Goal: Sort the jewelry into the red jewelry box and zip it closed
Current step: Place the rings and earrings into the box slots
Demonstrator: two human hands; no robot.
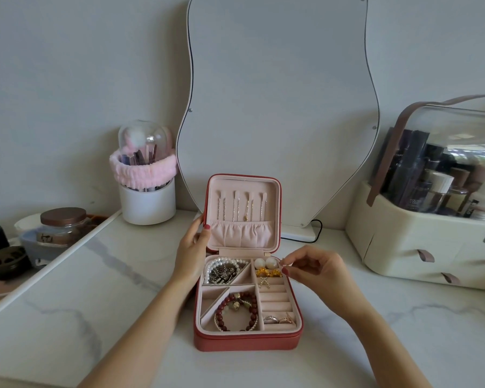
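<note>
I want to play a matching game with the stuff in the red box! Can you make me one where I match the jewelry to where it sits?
Things:
1. pearl strand
2. dark red bead bracelet
3. rings
4. thin chains

Places:
A. in the ring rolls, at the near right of the tray
B. hanging inside the upright lid
C. far left compartment of the tray
D. near left compartment of the tray

Pairs: 1-C, 2-D, 3-A, 4-B
</note>
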